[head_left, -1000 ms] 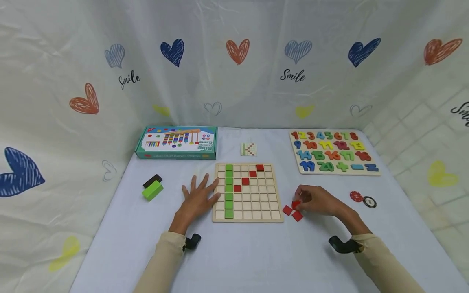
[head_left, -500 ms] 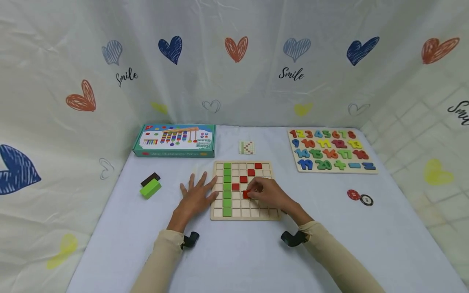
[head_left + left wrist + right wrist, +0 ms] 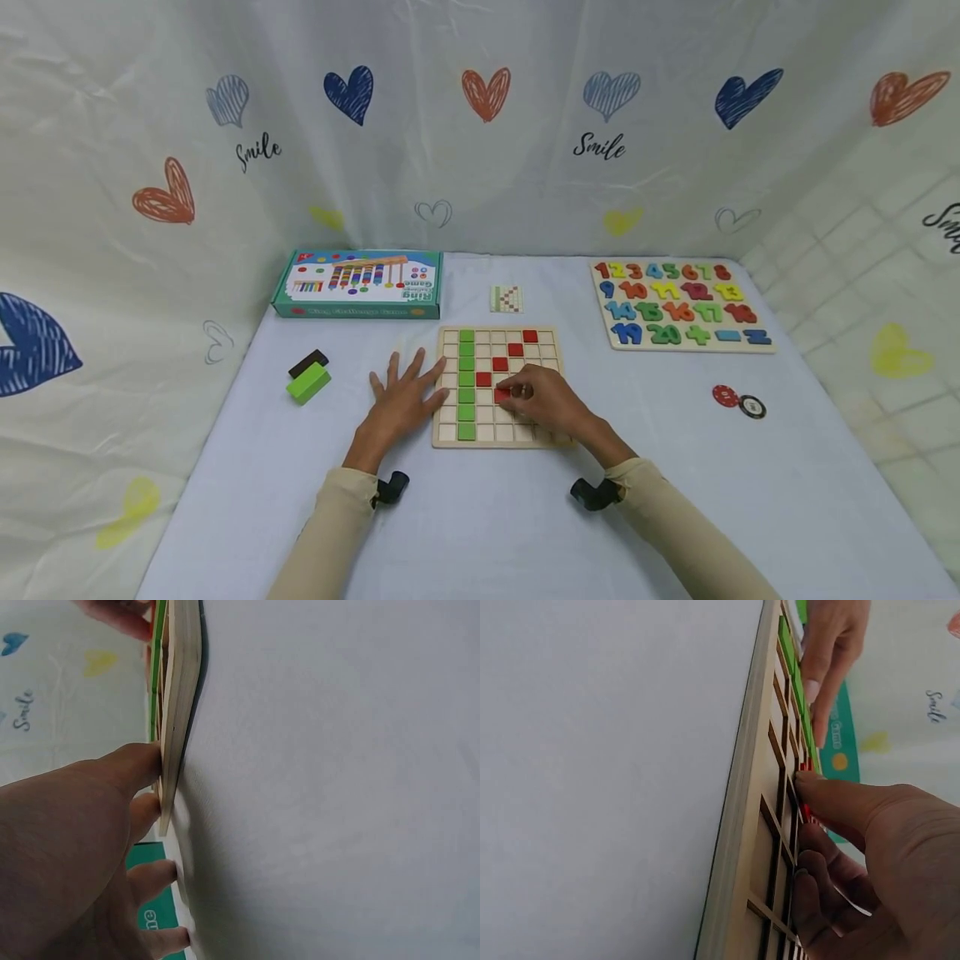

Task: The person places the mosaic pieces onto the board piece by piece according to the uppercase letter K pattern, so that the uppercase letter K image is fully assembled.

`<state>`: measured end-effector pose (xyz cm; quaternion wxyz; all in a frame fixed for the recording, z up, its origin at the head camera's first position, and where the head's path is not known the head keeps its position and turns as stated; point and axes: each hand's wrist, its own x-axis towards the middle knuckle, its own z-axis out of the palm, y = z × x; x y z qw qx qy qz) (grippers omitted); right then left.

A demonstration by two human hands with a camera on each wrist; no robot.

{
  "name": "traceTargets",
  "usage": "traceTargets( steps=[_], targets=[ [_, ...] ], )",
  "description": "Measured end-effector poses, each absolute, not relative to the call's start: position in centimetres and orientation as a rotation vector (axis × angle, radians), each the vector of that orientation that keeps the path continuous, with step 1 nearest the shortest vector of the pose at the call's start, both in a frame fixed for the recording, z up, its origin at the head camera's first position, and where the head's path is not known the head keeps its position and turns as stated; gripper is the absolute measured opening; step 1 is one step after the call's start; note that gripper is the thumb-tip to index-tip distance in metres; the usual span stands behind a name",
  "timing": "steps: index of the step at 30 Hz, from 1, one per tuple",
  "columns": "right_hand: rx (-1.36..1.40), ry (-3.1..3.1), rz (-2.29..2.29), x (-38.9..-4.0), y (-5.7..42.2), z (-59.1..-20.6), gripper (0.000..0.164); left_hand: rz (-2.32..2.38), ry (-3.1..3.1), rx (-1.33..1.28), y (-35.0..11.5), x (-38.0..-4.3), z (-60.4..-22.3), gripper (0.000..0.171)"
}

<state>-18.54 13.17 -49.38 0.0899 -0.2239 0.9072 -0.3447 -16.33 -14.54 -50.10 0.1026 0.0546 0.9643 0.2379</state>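
A wooden grid board (image 3: 487, 444) lies in the middle of the table in the head view. Green square tiles (image 3: 467, 379) fill one column, and red tiles (image 3: 499, 364) run in a diagonal. My right hand (image 3: 551, 403) pinches a red square tile (image 3: 501, 397) between thumb and fingers, low over the grid. In the right wrist view that red tile (image 3: 805, 808) shows at the fingertips, right at the grid ridges. My left hand (image 3: 400, 417) lies with spread fingers at the board's left edge; in the left wrist view its thumb touches the board's side (image 3: 178, 712).
Behind the board lies a small pattern card (image 3: 506, 299). A game box (image 3: 356, 285) stands back left, a number puzzle board (image 3: 684, 305) back right. Green (image 3: 308, 384) and dark (image 3: 308, 363) blocks lie left; two round chips (image 3: 725, 396) lie right.
My right hand has gone left from the pile of loose red tiles to the grid, carrying one red tile, and has lowered slightly. The loose tiles are now hidden behind the right arm.
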Motion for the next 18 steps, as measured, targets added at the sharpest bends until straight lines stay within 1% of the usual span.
traceTargets(
  steps=[7, 9, 15, 17, 18],
  targets=[
    [-0.708, 2.692, -1.096, -18.3, 13.6, -49.1, 0.035, 0.697, 2.848, 0.161, -14.6, -16.4, -50.1, 0.066],
    [-0.709, 2.679, -1.136, -18.1, 14.4, -48.7, 0.034, 0.703, 2.842, 0.163, -14.5, -16.3, -50.1, 0.067],
    [-0.584, 2.567, -1.046, -17.3, 19.4, -46.1, 0.017, 0.723, 2.819, 0.155, -14.4, -16.4, -49.9, 0.067],
    [-0.530, 2.516, -0.965, -17.2, 21.2, -45.3, 0.019, 0.722, 2.808, 0.144, -14.4, -16.3, -49.8, 0.067],
    [-0.513, 2.503, -0.917, -17.2, 22.1, -45.1, 0.023, 0.723, 2.805, 0.140, -14.3, -16.3, -49.7, 0.068]
  ],
)
